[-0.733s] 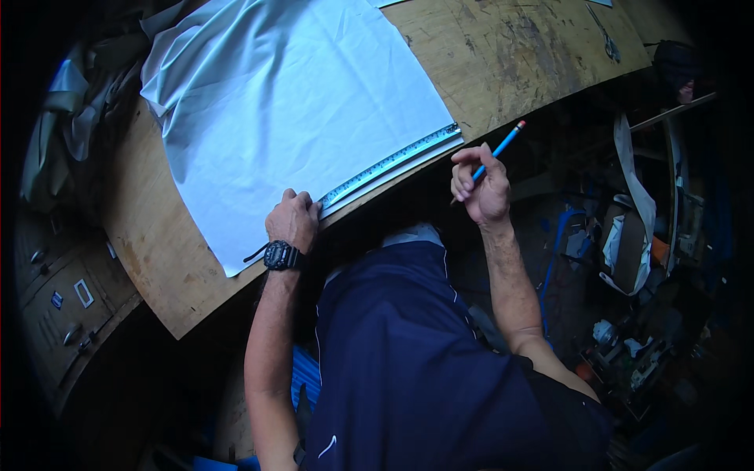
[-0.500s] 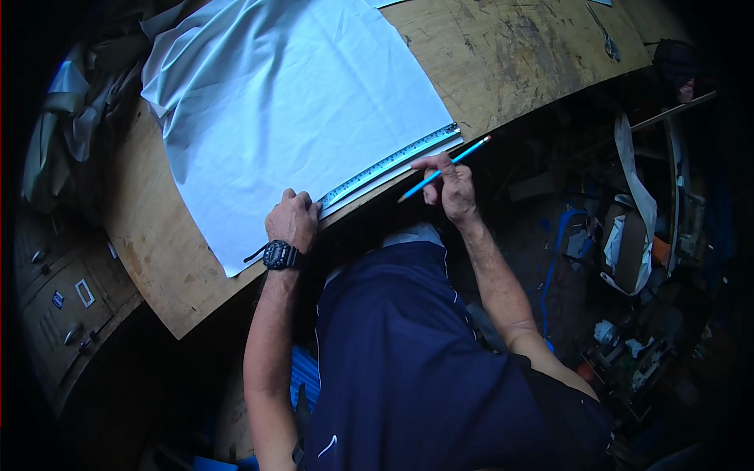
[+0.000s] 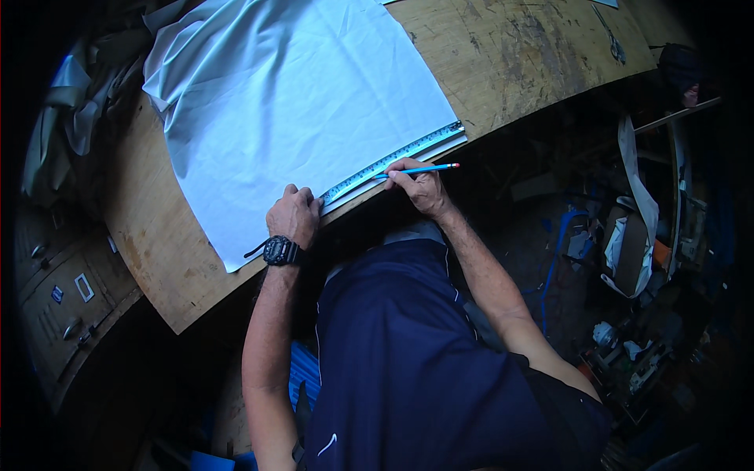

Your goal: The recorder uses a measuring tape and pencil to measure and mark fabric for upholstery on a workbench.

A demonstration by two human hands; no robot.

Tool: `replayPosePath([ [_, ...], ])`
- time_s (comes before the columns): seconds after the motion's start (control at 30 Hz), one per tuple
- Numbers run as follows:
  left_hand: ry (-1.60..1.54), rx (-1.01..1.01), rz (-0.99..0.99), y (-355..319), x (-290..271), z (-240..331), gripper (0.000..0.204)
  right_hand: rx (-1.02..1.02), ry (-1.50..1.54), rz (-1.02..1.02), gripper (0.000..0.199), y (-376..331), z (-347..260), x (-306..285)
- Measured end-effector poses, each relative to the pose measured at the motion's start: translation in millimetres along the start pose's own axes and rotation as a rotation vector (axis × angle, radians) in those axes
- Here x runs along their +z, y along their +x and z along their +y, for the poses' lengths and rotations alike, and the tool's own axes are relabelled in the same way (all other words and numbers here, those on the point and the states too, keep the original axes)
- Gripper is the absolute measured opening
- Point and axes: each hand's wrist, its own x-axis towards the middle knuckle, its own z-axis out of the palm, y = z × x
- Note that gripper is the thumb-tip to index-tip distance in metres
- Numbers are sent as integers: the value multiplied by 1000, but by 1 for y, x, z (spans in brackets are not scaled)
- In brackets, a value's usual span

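"What is already done?"
"The ruler (image 3: 353, 183) lies along the cloth's (image 3: 298, 118) near edge, on the table (image 3: 510, 47); the left hand (image 3: 293, 218) touches its end, grip unclear."
"And the right hand (image 3: 420, 188)?"
"It pinches the pencil (image 3: 428, 169) beside the ruler; no mark is visible."

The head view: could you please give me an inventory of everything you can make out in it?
Cloth: one, white, spread on the table
Measuring strip: one, pale with dark markings, along the cloth's near edge
Pencil: one, blue, beside the measuring strip
Table: one, brown, upper middle
Scissors: one pair, metallic, table's far right
Draped fabric: uncounted folds, greyish, upper left
White strap: one, white, hanging at right
Clutter: too dark to count, lower right
Watch: one, black, left wrist
Garment: one, navy, worn, lower middle
Left hand: one, bare, at the strip's left end
Right hand: one, bare, holding the pencil
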Motion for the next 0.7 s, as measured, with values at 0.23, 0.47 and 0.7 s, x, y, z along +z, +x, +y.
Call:
replayPosePath([
  [0.23, -23, 5, 4, 2, 0, 0, 25, -7, 10, -32, 16, -1, 4, 2],
  [0.47, -13, 1, -2, 2, 0, -1, 25, -14, 15, -47, 17, 0, 9, 2],
  [0.7, -3, -3, -6, 2, 0, -1, 25, -34, -10, -48, 17, 1, 12, 2],
])
